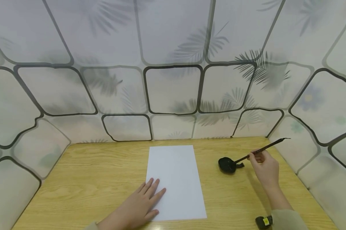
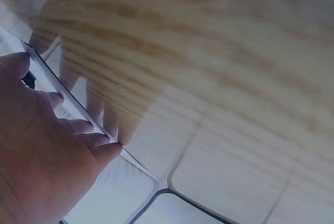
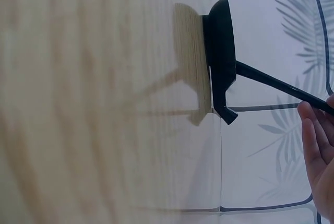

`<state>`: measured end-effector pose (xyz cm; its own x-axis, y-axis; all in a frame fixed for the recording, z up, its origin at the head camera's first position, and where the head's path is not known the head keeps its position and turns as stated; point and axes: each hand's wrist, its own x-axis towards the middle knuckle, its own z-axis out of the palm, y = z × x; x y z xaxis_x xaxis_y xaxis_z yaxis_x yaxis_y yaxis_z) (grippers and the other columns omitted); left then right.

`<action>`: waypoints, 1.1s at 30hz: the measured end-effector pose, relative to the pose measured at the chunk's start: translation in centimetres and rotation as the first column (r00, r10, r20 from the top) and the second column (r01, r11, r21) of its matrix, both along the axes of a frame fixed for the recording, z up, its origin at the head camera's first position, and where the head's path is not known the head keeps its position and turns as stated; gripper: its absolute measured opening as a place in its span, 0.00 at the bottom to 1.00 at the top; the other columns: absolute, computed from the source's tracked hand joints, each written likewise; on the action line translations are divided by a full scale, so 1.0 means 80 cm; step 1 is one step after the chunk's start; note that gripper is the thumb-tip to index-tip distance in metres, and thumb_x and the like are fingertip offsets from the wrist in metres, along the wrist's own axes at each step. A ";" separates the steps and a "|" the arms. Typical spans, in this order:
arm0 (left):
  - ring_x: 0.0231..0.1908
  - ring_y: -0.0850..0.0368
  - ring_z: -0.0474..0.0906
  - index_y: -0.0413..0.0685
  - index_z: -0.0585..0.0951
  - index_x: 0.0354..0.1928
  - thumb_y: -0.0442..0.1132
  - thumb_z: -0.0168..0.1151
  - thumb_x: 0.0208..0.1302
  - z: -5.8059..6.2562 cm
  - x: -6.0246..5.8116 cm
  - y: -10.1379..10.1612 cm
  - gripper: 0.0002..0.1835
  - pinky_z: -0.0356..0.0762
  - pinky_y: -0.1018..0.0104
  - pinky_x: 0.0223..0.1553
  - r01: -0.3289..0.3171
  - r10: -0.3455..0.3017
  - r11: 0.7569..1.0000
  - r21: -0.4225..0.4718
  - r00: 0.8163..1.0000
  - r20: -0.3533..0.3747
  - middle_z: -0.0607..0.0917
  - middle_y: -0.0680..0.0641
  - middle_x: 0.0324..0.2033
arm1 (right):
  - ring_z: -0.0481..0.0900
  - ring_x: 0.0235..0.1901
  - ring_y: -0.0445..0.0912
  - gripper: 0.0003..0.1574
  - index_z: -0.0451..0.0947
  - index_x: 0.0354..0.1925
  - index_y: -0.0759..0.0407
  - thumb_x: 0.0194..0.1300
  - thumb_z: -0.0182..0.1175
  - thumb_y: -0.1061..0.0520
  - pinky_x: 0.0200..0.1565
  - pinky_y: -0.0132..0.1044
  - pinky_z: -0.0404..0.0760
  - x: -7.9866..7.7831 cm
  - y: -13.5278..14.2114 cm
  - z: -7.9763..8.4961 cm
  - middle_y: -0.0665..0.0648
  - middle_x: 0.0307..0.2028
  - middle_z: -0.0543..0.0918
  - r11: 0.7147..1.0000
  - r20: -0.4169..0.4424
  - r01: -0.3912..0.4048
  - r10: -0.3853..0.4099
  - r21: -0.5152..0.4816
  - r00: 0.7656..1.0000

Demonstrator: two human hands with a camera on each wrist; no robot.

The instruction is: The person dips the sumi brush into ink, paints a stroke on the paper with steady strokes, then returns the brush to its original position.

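The step in hand looks like dipping: the right grip (image 1: 265, 169) pinches the brush (image 1: 269, 146) partway along its stem, while the brush's lower end slants into the dish (image 1: 227, 165), right of the paper (image 1: 177, 172) on the worktop (image 1: 95, 175). The left grip (image 1: 138, 204) is spread over the paper's near left part, fingers apart and laid along the sheet, probably to steady it. The next move seems to call for raising the brush clear of the dish's rim with the pinch kept steady and the paper held flat. The head view gives the layout: the paper shows no marks, the brush's upper end points far and right, and a black object (image 1: 263, 222) with a yellow patch sits by the right sleeve (image 1: 288, 219); neither wrist view shows that object clearly. The right wrist view adds the dish's side profile, its short spur and its reflection in the glossy surface, though the brush's lower end is hidden, so I cannot tell what is in the bowl. The left wrist view sets the fingertips low along the paper's edge, which the head view shows only from above.
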<state>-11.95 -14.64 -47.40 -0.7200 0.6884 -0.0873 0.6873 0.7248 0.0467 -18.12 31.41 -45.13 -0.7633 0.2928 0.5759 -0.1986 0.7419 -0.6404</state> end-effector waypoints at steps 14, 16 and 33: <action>0.81 0.35 0.59 0.54 0.61 0.83 0.65 0.48 0.79 0.003 0.004 -0.002 0.39 0.67 0.39 0.76 0.021 -0.021 1.000 -0.015 1.000 -0.005 0.60 0.34 0.82 | 0.74 0.26 0.14 0.04 0.83 0.41 0.73 0.68 0.65 0.69 0.29 0.12 0.72 -0.004 0.004 0.003 0.16 0.26 0.77 0.990 -0.120 -0.019 0.002 -0.143 0.993; 0.81 0.34 0.58 0.53 0.61 0.84 0.65 0.49 0.79 0.004 0.004 -0.001 0.40 0.67 0.38 0.76 0.017 -0.017 1.000 -0.006 1.000 0.008 0.60 0.34 0.82 | 0.74 0.26 0.15 0.05 0.83 0.41 0.74 0.68 0.64 0.70 0.31 0.11 0.72 -0.006 0.005 0.003 0.16 0.26 0.77 0.985 -0.144 -0.023 -0.002 -0.173 0.990; 0.82 0.36 0.57 0.55 0.60 0.84 0.67 0.46 0.79 -0.007 0.003 0.001 0.41 0.68 0.41 0.76 0.017 -0.017 1.000 -0.017 0.999 -0.048 0.59 0.35 0.83 | 0.75 0.26 0.15 0.05 0.83 0.40 0.76 0.67 0.62 0.72 0.30 0.11 0.72 -0.010 0.015 0.003 0.15 0.28 0.77 0.984 -0.194 -0.022 -0.013 -0.177 0.981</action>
